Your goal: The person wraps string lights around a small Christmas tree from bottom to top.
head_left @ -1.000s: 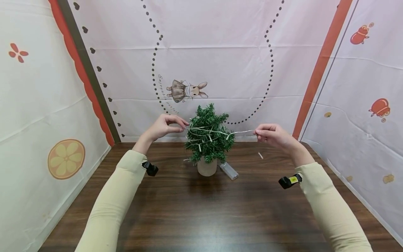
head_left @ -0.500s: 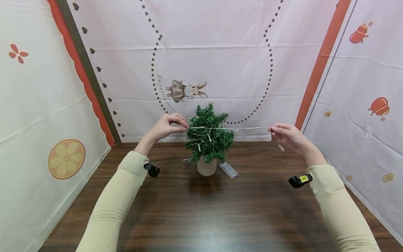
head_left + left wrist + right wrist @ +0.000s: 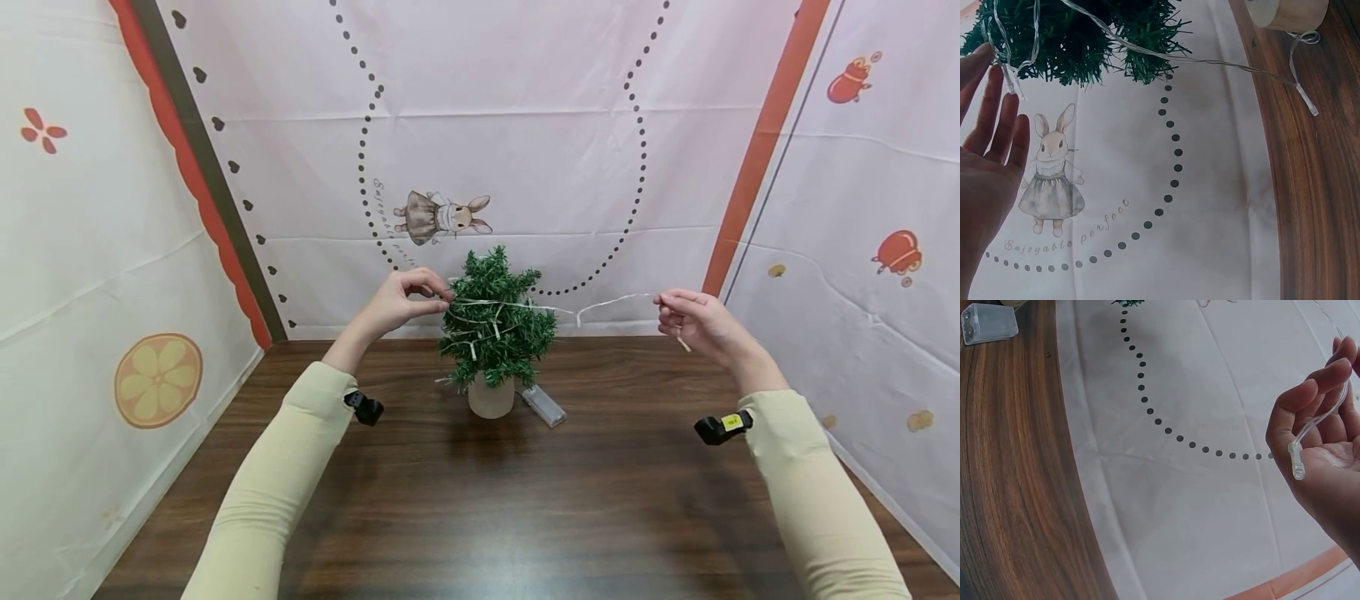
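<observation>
A small green artificial Christmas tree (image 3: 517, 343) stands upright in a pale round pot (image 3: 491, 402). Clear-wired string lights (image 3: 578, 319) wrap across its front in the head view. At the tree's left side, my left hand (image 3: 401, 302) pinches the wire against the branches between thumb and fingers. Well out to the right, my right hand (image 3: 699, 327) pinches the free stretch of wire, which sags slightly between hand and tree. A bulb (image 3: 1298, 464) on the tail end dangles over the right palm. Another bulb (image 3: 1307, 100) hangs low near the pot in the left wrist view.
A clear battery box (image 3: 544, 406) lies on the brown wooden table (image 3: 480, 517), just right of the pot. Printed cloth (image 3: 525, 158) walls in the table at the back and both sides, close behind the tree.
My right hand has moved right, away from the tree, drawing out more wire. The wire went taut and now dips a little. My left hand has stayed nearly in place at the tree.
</observation>
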Demonstrator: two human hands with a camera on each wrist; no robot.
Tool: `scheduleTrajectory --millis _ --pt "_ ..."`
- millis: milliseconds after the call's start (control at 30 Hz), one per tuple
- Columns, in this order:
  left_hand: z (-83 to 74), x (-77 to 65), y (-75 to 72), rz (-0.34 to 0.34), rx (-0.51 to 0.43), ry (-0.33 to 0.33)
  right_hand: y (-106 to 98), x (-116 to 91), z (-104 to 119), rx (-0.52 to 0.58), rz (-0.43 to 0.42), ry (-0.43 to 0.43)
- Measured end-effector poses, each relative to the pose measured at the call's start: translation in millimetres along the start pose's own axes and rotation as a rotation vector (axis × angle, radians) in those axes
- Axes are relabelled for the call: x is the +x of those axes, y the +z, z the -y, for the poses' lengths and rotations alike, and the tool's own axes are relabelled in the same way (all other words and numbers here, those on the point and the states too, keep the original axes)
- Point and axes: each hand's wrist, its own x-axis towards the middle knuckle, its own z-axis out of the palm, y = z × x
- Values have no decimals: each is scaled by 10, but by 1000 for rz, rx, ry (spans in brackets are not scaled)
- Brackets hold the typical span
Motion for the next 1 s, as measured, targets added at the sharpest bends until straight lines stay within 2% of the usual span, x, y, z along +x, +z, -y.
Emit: scheduleTrajectory --millis 200,400,500,567,667,733,800,1000 --pt "-16 8 6 16 -8 -13 -47 -23 28 33 -56 -1" --pt "-2 -4 17 16 -6 -3 -97 -35 38 50 -51 -21" --pt "-22 -11 26 -42 -7 2 -120 -33 40 57 -39 -24" --pt "-34 5 35 -117 -2 6 -126 -30 41 52 -42 -19" --pt "-105 89 58 -217 29 33 -126 -20 55 43 -48 -17" --pt "-191 186 93 -244 74 44 -126 -11 70 44 -48 -21" --pt "-334 293 154 -224 131 47 -128 -3 85 48 -46 -28" --pt "-696 624 449 -84 261 31 -129 0 126 37 -56 -29"
